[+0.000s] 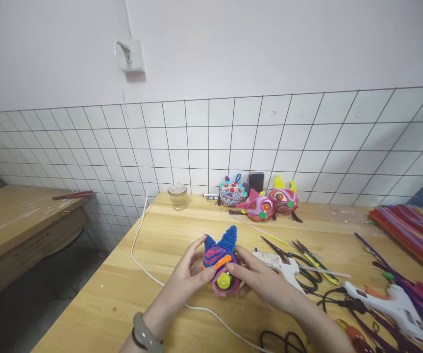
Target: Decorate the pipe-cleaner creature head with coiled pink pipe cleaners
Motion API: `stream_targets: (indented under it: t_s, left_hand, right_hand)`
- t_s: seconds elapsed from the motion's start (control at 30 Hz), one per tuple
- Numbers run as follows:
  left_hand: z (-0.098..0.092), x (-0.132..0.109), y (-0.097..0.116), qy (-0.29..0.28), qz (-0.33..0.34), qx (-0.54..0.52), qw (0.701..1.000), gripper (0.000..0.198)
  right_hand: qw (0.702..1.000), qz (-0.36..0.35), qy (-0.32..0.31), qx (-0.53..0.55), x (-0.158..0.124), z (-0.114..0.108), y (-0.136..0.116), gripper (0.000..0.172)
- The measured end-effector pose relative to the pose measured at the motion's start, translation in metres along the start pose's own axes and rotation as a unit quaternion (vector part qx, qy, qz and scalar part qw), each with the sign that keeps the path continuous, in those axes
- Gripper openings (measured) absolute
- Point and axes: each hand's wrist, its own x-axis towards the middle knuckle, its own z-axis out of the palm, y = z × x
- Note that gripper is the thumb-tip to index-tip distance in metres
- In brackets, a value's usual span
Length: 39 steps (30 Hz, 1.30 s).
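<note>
One white cable (134,245) is run across the left part of a wooden table (115,289), where a glass cup (178,199) is placed on the far side. At near centre, a blue-horned fuzzy toy (217,257) is held between two bare hands, its left side gripped by the left hand (191,271), its right by the right hand (256,278). Three similar toys (260,207) are lined up beyond, by the tiled wall (196,147). Farther right, a glue gun (286,268) and black scissors (288,255) are laid close together; a second glue gun (393,308) is seen near right, red fuzzy stems (411,238) beyond it.
</note>
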Motion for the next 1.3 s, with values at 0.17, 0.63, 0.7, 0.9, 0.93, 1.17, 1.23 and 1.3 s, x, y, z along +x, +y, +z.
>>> stream_targets:
  t_s: [0.17,0.63,0.7,0.9,0.93,1.17,1.23,1.3]
  left_hand:
    - [0.001,-0.002,-0.002,-0.030,-0.008,0.009,0.999,0.076]
    - [0.000,0.002,0.002,-0.060,0.049,0.085,0.993,0.064]
    - [-0.001,0.003,0.000,-0.052,0.043,0.081,0.994,0.066]
    - [-0.005,0.005,-0.006,-0.033,0.050,0.077,0.995,0.064]
    - [-0.005,0.005,-0.007,-0.037,0.051,0.073,0.995,0.063]
    - [-0.004,0.006,-0.010,-0.032,0.071,0.045,0.996,0.059]
    - [-0.002,0.005,-0.008,-0.013,0.082,0.044,0.996,0.059]
    - [0.002,0.004,-0.004,0.011,0.089,0.060,0.994,0.055]
  right_hand:
    - [0.995,-0.060,0.014,-0.082,-0.001,0.004,-0.002,0.034]
    - [0.992,-0.086,0.002,-0.095,0.000,0.006,-0.001,0.040]
    - [0.992,-0.088,-0.003,-0.093,0.000,0.005,-0.002,0.042]
    - [0.992,-0.069,0.005,-0.108,-0.003,0.004,-0.007,0.051]
    - [0.991,-0.068,0.007,-0.112,-0.003,0.004,-0.008,0.051]
    - [0.991,-0.072,0.015,-0.114,-0.005,0.004,-0.009,0.049]
    - [0.991,-0.066,0.025,-0.110,-0.006,0.003,-0.008,0.049]
    - [0.991,-0.047,0.045,-0.121,-0.007,0.002,-0.007,0.050]
